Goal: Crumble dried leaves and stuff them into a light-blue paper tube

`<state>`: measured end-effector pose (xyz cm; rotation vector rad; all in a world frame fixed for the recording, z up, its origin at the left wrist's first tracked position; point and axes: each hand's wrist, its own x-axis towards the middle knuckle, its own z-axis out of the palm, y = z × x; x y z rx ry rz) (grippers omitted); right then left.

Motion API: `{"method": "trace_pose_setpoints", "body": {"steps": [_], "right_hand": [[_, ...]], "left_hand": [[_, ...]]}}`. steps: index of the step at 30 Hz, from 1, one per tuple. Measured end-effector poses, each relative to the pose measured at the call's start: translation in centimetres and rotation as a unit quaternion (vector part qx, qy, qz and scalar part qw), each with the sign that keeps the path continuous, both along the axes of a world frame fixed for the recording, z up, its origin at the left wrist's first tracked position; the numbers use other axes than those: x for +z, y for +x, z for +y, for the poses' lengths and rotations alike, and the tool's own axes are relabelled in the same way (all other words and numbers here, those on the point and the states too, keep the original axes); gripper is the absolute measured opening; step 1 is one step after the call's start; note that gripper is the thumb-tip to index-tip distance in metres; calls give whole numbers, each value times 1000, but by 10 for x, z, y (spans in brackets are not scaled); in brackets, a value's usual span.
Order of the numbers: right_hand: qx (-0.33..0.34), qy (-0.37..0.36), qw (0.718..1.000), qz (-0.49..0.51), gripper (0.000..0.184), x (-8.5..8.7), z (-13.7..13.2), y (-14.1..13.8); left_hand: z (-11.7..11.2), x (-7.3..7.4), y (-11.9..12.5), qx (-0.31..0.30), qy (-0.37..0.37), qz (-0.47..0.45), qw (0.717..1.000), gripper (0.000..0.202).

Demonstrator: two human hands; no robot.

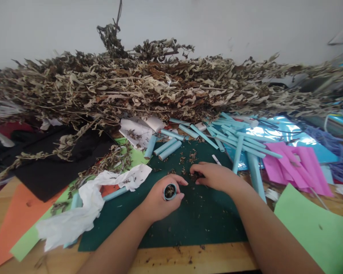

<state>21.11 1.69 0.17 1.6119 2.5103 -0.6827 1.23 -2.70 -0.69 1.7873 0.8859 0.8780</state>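
Observation:
My left hand [160, 199] is wrapped round an upright light blue paper tube [170, 191], whose open top shows dark dried plant bits inside. My right hand [214, 176] lies just to the right of it on the dark green mat [200, 220], with its fingertips pinched on crumbled dried leaf bits [194, 176]. More crumbs [188, 156] are scattered on the mat beyond both hands.
A big heap of dried leafy stems [148, 87] fills the back of the table. Several blue paper tubes [234, 137] lie at right centre, beside pink paper [294, 165]. White crumpled paper [82, 213], orange [14, 220] and green sheets [317, 224] and black fabric [57, 167] surround the mat.

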Motion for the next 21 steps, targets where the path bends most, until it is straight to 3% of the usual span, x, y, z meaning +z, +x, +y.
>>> {"method": "trace_pose_setpoints", "body": {"steps": [6,12,21], "right_hand": [[-43,14,999,-21,35,3,-6,-6],[-146,74,980,-110,32,4,-10,-27],[-109,68,985,-111,15,3,-15,-36]], "left_hand": [[0,-3,1,-11,-5,-29,999,9],[-1,-6,0,-18,-13,-22,1000,8],[-1,-6,-1,-11,-14,0,1000,6]]}}
